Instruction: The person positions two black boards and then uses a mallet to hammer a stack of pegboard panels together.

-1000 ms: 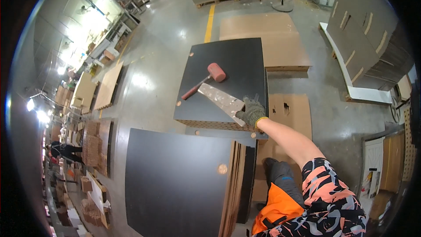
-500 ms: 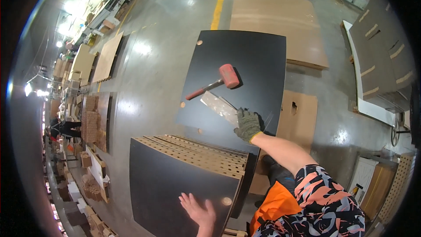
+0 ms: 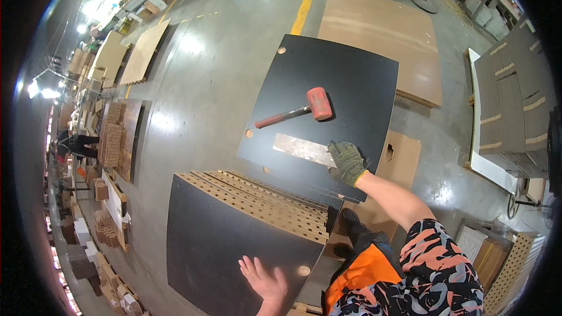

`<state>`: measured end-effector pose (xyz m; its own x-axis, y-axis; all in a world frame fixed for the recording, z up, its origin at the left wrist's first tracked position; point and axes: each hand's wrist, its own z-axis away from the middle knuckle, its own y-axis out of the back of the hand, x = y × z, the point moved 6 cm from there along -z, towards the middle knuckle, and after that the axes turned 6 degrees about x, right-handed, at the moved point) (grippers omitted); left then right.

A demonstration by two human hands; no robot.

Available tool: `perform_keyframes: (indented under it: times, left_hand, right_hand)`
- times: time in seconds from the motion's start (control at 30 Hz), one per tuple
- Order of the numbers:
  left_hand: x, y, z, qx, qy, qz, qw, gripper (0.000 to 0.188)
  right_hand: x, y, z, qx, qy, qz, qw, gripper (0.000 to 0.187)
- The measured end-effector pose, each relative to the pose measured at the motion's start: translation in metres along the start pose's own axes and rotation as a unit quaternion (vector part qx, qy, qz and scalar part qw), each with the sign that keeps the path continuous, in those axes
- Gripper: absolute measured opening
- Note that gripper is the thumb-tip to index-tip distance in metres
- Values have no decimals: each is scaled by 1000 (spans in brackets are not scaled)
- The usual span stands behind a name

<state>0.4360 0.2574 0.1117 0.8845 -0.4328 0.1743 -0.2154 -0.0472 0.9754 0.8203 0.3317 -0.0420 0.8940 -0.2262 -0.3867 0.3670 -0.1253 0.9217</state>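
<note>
My left hand (image 3: 264, 277), bare, rests with fingers spread on the broad dark face of a black panel (image 3: 228, 228). That panel belongs to a stack whose tan edges (image 3: 252, 199) are full of holes. My right hand (image 3: 346, 162), in a grey-green knitted glove, is closed on the right end of a flat, pale, scuffed strip (image 3: 300, 147), apparently metal. The strip lies on or just over another black panel (image 3: 351, 73); I cannot tell whether they touch. Beyond it, a red-headed mallet (image 3: 319, 104) lies on the same panel, its handle toward the left.
Brown sheets (image 3: 380, 35) lie beyond the panel, and cardboard (image 3: 404, 164) sits to its right. A tall stack of grey boards (image 3: 509, 99) stands at the right. Stacked wooden pieces (image 3: 111, 134) and another person (image 3: 76, 143) are at the far left.
The view has shifted a little. My right hand and the strip have turned slightly, and the strip now looks flatter against the panel. My left hand keeps its place.
</note>
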Motion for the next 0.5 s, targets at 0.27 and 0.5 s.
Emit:
perform_keyframes:
  times: [0.27,0.5]
  left_hand:
    - [-1,0,-3,1,4,-3,1000,64]
    - [-4,-4,-1,8,5,-6,1000,67]
  right_hand:
    - [17,9,27,53,-6,-1,999,71]
    - [29,13,27,-68,-66,19,995,82]
